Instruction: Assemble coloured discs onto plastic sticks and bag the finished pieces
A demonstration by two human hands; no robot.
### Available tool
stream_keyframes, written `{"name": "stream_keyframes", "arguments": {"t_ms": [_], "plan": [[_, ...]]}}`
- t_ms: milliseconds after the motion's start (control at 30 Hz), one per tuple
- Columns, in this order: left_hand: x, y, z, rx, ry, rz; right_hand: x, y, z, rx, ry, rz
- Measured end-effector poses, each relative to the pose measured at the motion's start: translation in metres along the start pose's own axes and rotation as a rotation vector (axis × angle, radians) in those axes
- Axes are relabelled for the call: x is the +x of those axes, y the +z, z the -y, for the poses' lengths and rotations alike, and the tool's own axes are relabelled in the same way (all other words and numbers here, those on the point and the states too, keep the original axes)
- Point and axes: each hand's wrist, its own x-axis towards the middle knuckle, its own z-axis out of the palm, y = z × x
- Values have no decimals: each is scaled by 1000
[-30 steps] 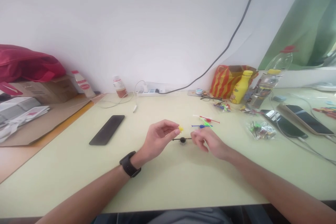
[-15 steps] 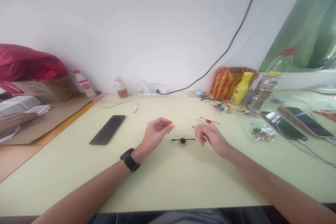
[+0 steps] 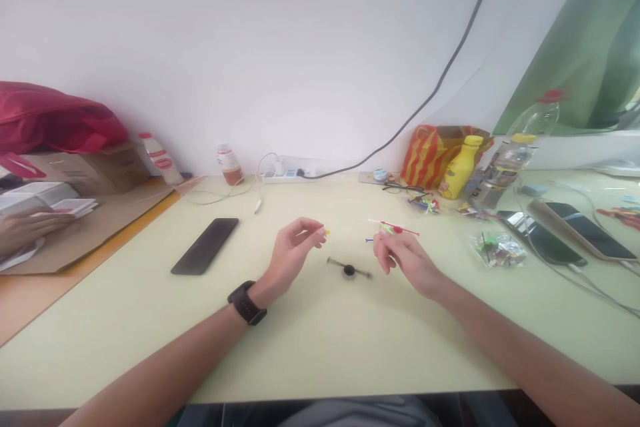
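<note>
A small black spinner [image 3: 349, 271] stands on the table between my hands, its arrow arms blurred by motion. My left hand [image 3: 299, 240], with a black watch at the wrist, is closed in a pinch on a small yellow piece [image 3: 327, 232] to the spinner's upper left. To the right, my right hand [image 3: 400, 255] has its fingers curled in, close to the spinner but apart from it. Behind its fingertips show a red arrow piece [image 3: 399, 229] with green and white parts, and a blue tip [image 3: 369, 240]. Whether these are held or lie on the table is unclear.
A dark phone [image 3: 205, 246] lies at left, and a bag of small coloured parts [image 3: 497, 249] at right beside two more phones. Bottles, a striped bag [image 3: 425, 157] and a power strip [image 3: 285, 177] line the wall. Another person's hand [image 3: 35, 227] rests at far left.
The black spinner's arrow has turned from level to slanting and is now blurred. My left hand has risen slightly and moved left with the yellow piece. My right hand has shifted slightly right.
</note>
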Motion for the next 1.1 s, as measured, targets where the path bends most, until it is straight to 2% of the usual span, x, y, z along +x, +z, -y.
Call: {"name": "stream_keyframes", "arguments": {"t_ms": [133, 333, 433, 600, 767, 867, 933, 1000, 1100], "plan": [[3, -2, 0, -130, -29, -18, 2, 0, -3, -143, -23, 13], [6, -5, 2, -255, -170, -12, -3, 12, -7, -491, -144, 72], [8, -5, 3, -303, -192, -20, -6, 15, -8, -567, -192, 106], [14, -8, 7, -372, -216, -66, -3, 7, -8, -632, -241, 43], [18, -17, 17, -33, -157, -46, 7, -15, -19, -707, -248, -129], [22, -24, 25, 168, -103, -25, 15, -37, -35, -773, -177, -257], [25, -29, 29, 305, -16, -20, 18, -53, -46, -835, -103, -314], [27, -33, 32, 434, 66, -8, 18, -66, -55, -893, -28, -301], [29, -38, 36, 626, 97, 43, 16, -78, -64, -912, 38, -171]]}}
